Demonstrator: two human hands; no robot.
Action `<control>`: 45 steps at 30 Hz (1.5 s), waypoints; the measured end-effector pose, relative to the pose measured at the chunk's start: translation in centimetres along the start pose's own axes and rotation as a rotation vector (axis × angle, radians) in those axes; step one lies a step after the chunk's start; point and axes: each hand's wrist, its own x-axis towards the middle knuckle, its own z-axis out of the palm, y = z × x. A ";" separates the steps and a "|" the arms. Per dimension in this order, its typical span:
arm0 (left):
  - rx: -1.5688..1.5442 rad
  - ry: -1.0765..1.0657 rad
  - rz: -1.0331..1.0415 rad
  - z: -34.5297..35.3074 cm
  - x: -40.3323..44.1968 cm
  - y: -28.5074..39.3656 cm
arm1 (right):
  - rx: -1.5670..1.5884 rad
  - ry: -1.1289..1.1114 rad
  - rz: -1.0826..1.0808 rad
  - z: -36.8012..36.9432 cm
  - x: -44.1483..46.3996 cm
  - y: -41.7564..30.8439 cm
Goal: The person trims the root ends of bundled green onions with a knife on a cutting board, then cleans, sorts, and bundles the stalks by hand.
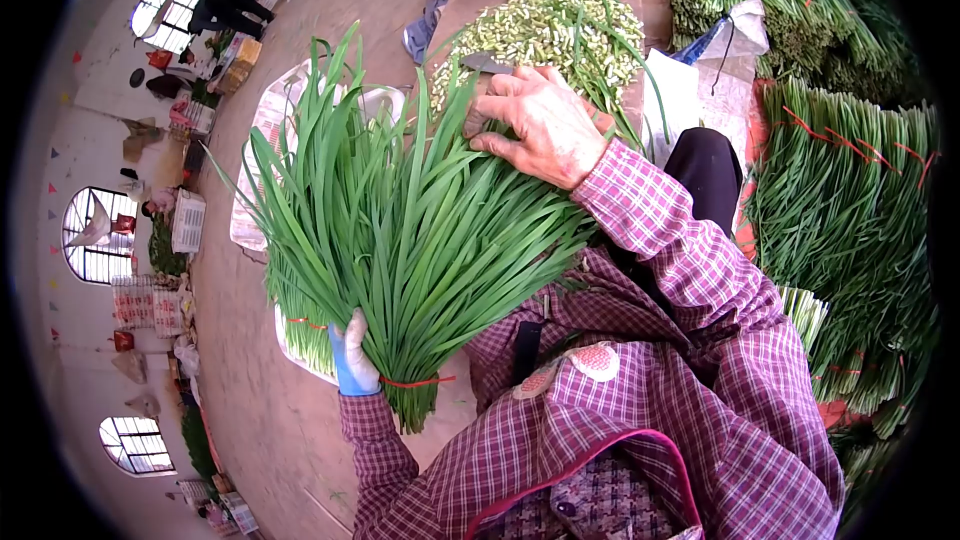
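A large bunch of garlic chives [420,210], tied near its stem ends with a red band [418,382], stands fanned out in front of me. My left hand [356,358], in a white and blue glove, is closed around the lower part of this bunch. At the leaf tips is my right hand [545,125], its fingers bent. From under its far side sticks the dark blade of a knife [486,63], which the hand appears to grip; most of the handle is hidden. Beyond lies a heap of cut stem pieces [545,30] on a board.
On my left stands a white basket [283,340] with banded chives in it, partly behind the leaves. Stacks of chive bundles [840,220] rise on the right. A white paper [672,90] lies beside the heap. People [228,10] and boxes line the far wall.
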 end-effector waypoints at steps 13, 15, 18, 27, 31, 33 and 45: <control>-0.063 -0.015 -0.003 -1.0 0.4 -1.1 | -0.039 0.091 -0.108 1.8 0.0 -1.4; -0.038 -0.039 -0.005 -1.8 0.8 -1.9 | -0.043 0.114 -0.155 1.8 -0.1 -1.4; -0.040 -0.049 -0.025 -1.8 0.8 -1.7 | -0.096 0.108 -0.132 2.4 0.1 -1.5; -0.049 -0.013 -0.030 -0.9 0.5 -1.1 | -0.126 0.052 -0.198 3.0 0.0 -2.0; -0.043 -0.012 -0.018 -0.8 0.5 -1.2 | -0.092 0.001 -0.226 2.9 0.0 -2.0; -0.053 -0.003 -0.026 -0.8 0.5 -1.1 | -0.075 0.026 -0.231 3.3 -0.1 -1.8; 0.003 -0.035 0.028 -1.0 0.9 -1.3 | 0.185 0.001 -0.146 2.7 -0.8 -2.0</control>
